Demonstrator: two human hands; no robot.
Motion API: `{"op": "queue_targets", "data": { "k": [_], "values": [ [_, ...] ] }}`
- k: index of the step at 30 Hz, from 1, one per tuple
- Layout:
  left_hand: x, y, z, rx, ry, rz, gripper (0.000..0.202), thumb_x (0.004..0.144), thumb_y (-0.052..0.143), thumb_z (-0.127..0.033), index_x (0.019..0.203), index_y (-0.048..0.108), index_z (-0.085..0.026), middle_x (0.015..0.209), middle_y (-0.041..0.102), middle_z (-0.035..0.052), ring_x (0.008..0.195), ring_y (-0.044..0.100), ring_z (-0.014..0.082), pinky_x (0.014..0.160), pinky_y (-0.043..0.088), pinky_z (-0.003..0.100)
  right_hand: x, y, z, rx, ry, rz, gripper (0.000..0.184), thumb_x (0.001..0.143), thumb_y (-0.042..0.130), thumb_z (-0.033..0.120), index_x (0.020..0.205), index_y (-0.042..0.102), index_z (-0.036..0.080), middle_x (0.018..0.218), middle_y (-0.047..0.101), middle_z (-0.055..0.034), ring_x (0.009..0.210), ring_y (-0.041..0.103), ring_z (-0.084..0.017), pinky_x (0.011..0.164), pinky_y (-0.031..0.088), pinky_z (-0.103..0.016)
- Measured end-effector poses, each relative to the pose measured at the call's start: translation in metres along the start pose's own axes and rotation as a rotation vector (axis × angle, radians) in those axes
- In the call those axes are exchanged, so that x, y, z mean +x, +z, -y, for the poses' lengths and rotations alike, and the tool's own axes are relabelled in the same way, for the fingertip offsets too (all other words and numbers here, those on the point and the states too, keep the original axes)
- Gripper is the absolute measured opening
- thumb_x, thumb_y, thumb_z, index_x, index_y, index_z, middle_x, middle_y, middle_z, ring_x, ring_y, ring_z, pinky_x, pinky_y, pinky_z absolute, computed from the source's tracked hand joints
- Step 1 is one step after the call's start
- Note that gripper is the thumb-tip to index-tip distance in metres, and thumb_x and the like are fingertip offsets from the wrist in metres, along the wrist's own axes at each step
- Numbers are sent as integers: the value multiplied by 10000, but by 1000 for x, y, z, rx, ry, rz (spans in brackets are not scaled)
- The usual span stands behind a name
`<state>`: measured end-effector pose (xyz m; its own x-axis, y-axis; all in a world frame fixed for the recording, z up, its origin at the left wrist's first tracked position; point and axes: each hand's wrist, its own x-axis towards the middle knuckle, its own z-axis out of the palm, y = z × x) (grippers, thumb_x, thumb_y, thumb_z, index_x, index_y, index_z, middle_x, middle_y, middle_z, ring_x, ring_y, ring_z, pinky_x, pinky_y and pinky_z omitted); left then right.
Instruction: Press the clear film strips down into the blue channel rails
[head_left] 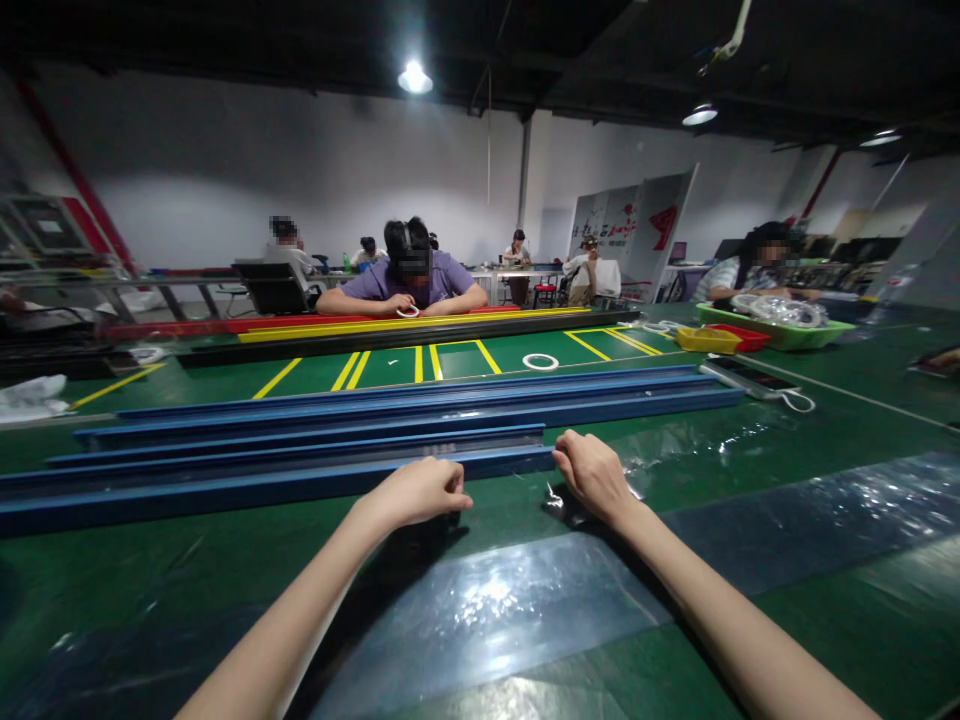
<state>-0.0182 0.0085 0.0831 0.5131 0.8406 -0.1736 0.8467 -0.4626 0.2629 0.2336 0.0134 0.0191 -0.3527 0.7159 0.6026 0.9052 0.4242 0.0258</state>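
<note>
Several long blue strips (300, 470) lie side by side across the green table (187, 590). My left hand (420, 490) rests in a loose fist against the near edge of the closest blue strip, fingers curled under. My right hand (592, 472) is closed at the right end of that same strip, knuckles up, fingers pinched on something I cannot make out. A small pale scrap (553, 497) lies on the table just left of my right wrist. A clear plastic sheet (480, 610) lies under my forearms.
A white ring (541, 362) lies on the yellow-lined area beyond the strips. Red, yellow and black strips (390, 328) run in front of a person (411, 280) seated opposite. Green, yellow and red trays (772, 330) stand at the right, beside another person (757, 265).
</note>
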Motion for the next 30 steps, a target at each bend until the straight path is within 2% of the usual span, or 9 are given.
{"op": "queue_targets", "data": {
  "k": [4,6,9,14,19,25,28,30],
  "values": [
    [-8,-17,9,46,-67,-79,174,748,471,-342,716,575,-207,763,633,7,696,563,153,538,330,211,0,5,2,107,-140,-142,180,843,348,344,879,418,182,834,519,-80,740,470,-185,680,319,-314],
    [-11,-22,13,95,-117,-137,175,763,458,-337,740,579,-213,806,634,19,731,570,165,551,336,217,-2,8,5,99,-215,-155,190,810,402,367,869,416,187,869,504,-81,781,461,-191,710,321,-337],
    [-14,-29,19,143,-183,-199,201,795,429,-351,779,579,-219,818,638,29,742,578,174,572,347,220,-4,10,8,40,-250,-156,221,772,458,383,865,448,183,903,494,-85,820,439,-201,745,311,-356],
    [-19,-39,25,183,-259,-307,253,816,401,-413,795,568,-225,830,641,26,765,581,181,568,341,211,-8,12,7,-90,-261,-171,269,761,488,388,940,515,189,1022,463,-97,947,391,-227,841,273,-376],
    [-22,-47,26,233,-317,-408,345,809,383,-511,768,569,-224,802,639,24,776,578,194,560,330,213,-6,16,1,-201,-231,-163,448,741,506,483,1094,502,206,1141,440,-108,1134,293,-274,943,210,-416],
    [-23,-47,25,360,-372,-506,362,824,375,-513,793,591,-224,808,653,39,776,589,208,578,336,222,-1,14,2,-285,-157,-74,487,784,510,346,1245,419,219,1366,313,-102,1291,132,-282,995,167,-429],
    [-23,-48,34,457,-394,-573,403,825,363,-522,774,612,-210,757,660,59,746,597,223,621,350,256,-1,16,0,-307,-115,-48,422,825,449,267,1242,437,199,1393,293,-98,1299,143,-272,996,192,-425],
    [-24,-49,42,517,-393,-623,427,828,354,-522,761,622,-196,746,666,72,737,600,232,668,354,285,-1,19,-2,-310,-108,-16,376,847,405,239,1213,474,185,1379,326,-100,1282,212,-264,984,234,-410]
  ]
}}
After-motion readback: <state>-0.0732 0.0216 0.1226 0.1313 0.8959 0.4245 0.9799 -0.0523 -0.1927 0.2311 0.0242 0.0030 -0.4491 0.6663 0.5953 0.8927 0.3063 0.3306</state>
